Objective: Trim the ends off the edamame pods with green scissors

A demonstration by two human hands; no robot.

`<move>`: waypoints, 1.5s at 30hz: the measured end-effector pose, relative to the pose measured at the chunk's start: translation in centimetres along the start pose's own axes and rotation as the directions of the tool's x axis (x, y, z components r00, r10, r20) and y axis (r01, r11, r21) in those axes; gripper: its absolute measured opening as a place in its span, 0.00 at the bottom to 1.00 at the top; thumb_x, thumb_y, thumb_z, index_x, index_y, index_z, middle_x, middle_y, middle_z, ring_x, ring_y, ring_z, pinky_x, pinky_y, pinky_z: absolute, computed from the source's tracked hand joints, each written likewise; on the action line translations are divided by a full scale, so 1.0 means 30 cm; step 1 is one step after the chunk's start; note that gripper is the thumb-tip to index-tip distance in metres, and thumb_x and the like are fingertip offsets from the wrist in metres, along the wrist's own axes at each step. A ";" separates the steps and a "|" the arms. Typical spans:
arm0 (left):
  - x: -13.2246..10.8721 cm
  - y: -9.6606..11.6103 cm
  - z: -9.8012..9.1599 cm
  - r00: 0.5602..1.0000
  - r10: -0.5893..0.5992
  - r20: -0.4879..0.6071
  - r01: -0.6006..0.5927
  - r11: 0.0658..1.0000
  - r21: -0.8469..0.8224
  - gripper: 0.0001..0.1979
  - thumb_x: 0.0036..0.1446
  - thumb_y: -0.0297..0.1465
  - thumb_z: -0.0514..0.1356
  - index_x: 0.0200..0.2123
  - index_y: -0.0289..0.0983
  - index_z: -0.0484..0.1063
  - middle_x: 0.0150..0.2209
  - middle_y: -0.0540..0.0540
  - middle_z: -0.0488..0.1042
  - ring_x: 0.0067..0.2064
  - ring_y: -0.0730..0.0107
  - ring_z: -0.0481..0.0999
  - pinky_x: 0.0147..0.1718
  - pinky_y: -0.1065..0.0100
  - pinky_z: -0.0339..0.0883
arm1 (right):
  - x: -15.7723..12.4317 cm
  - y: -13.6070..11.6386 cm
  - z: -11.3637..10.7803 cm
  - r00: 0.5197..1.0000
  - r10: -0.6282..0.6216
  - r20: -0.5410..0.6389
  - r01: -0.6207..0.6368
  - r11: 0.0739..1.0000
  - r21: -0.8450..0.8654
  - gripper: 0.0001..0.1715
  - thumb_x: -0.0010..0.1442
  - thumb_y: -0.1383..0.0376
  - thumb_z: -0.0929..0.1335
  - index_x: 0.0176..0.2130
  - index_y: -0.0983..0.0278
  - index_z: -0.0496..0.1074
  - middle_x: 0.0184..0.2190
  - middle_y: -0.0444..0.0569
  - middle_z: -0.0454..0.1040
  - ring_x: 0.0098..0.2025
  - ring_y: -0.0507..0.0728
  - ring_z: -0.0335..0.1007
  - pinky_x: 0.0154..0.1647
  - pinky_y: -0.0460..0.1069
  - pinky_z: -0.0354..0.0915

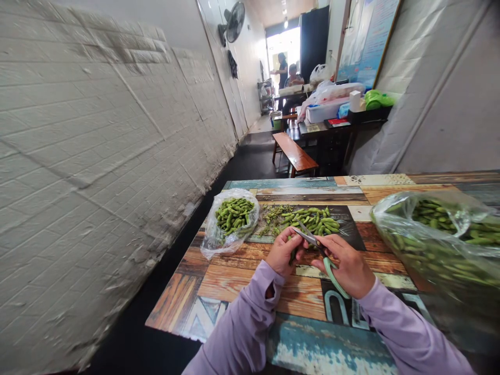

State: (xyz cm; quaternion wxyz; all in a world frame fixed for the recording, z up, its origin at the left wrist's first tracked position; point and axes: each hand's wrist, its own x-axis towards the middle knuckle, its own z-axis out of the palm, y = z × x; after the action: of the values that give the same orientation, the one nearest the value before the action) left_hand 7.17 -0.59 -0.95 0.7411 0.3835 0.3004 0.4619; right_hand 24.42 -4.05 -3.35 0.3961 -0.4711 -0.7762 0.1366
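Observation:
My right hand (346, 260) grips green-handled scissors (333, 276), their blades pointing left toward my other hand. The fingers of my left hand (284, 251) are pinched together on an edamame pod (292, 255), mostly hidden by them, close to the scissor tips. Behind both hands lies a loose pile of edamame pods (312, 220) on the table. Small trimmed bits (269, 216) are scattered to the left of that pile. A clear plastic bag (211, 237) with green pods inside stands at the left edge of the table.
A large clear bag of pods (425, 255) fills the right side of the patterned table (226, 284). Beyond stand a wooden bench (295, 152) and a second table with a white plastic box (324, 112). Two people are in the background. A white brick wall (97, 156) runs along the left.

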 end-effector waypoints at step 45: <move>0.043 -0.034 -0.069 0.958 0.263 0.114 -0.144 0.101 0.984 0.04 0.51 0.30 0.60 0.31 0.40 0.75 0.31 0.46 0.70 0.34 0.66 0.70 0.35 0.68 0.62 | 0.014 0.023 -0.022 0.982 0.107 -0.158 -0.107 0.994 0.012 0.21 0.57 0.58 0.67 0.49 0.62 0.69 0.40 0.52 0.74 0.42 0.57 0.72 0.45 0.52 0.69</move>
State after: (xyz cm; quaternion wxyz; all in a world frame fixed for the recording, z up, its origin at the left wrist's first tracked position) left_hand 6.50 0.91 -3.01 0.2200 0.7908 0.5064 0.2640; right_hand 25.23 -3.46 -3.13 0.4493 -0.5209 -0.7156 0.1213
